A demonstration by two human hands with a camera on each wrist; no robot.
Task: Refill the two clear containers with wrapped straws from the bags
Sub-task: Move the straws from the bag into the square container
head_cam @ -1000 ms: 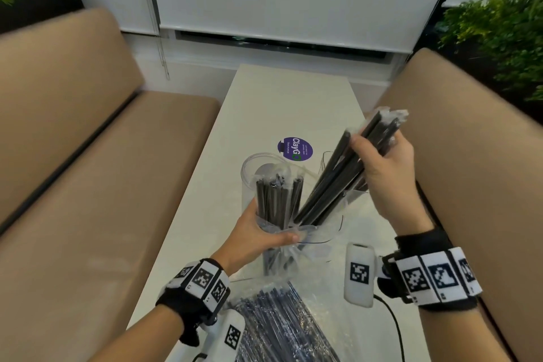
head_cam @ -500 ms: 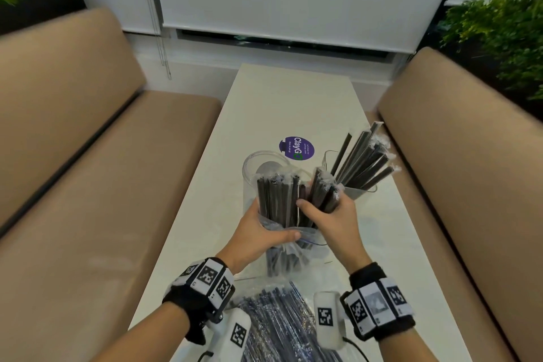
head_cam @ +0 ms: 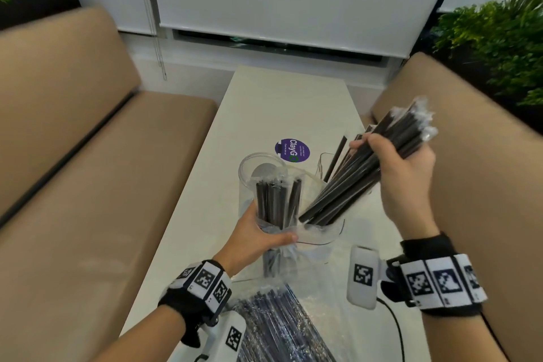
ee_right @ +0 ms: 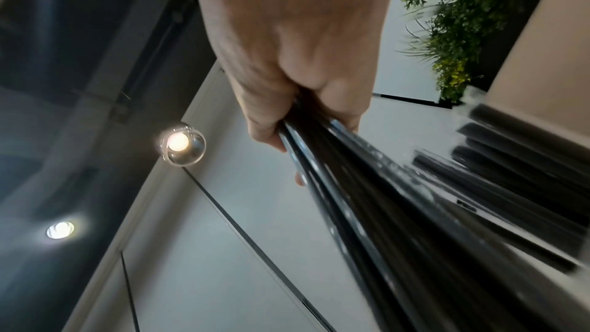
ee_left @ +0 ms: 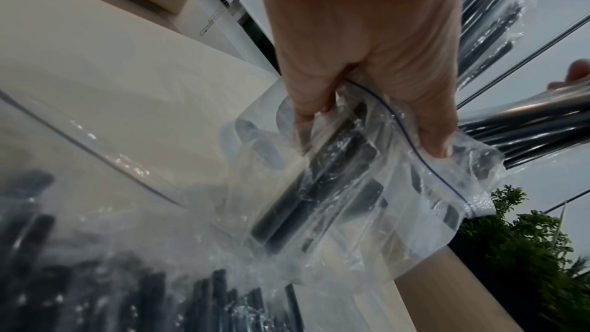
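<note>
Right hand (head_cam: 402,173) with fingers curled tight round a sheaf of black straws in clear wrappers (head_cam: 361,173), held slantwise above the table, its lower ends just clear of the mouth of the clear zip-top plastic bag (head_cam: 317,232) and its upper ends fanning toward the tan bench on the right. Left hand (head_cam: 255,241) clamped round the gathered middle of that bag, pinching film and the upright black straws remaining in it (head_cam: 276,200); the left wrist view shows fingers and thumb pressed into the crumpled plastic. The step in hand is judged to be the transfer of a withdrawn bundle from bag to container. Behind the bag stand the tall round clear plastic container (head_cam: 249,167) and, to its right, a second clear container (head_cam: 323,161) already holding a few straws and partly hidden by the sheaf. The next move calls for turning the sheaf upright and lowering its ends together inside one rim, so none catch or splay. A second clear bag of straws (head_cam: 279,329) lies flat on the pale table (head_cam: 273,103) nearest the person.
</note>
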